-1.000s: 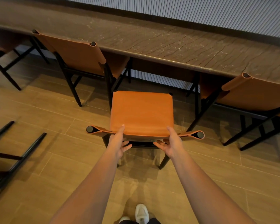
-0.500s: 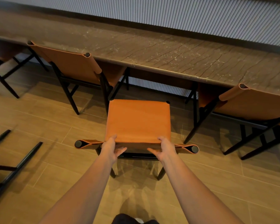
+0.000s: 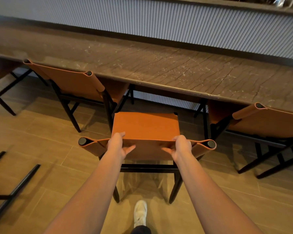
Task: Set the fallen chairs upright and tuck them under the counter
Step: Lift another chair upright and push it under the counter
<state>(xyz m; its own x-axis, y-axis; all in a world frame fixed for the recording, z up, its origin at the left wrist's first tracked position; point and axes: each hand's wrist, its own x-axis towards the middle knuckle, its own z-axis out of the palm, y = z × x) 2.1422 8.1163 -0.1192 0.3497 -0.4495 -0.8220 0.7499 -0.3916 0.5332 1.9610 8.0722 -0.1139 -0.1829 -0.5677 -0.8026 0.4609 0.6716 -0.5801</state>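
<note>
While the left hand [image 3: 116,144] and right hand [image 3: 181,146] grip the chair [image 3: 145,125] by its back, the seat points straight ahead at the counter [image 3: 159,70] edge, not yet under it.

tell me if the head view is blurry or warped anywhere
Head view: the wide lens bows the counter edge; the chair, left hand and right hand are sharp; the fallen chair legs at the left are smeared; soft shadow on the floor beneath.
</note>
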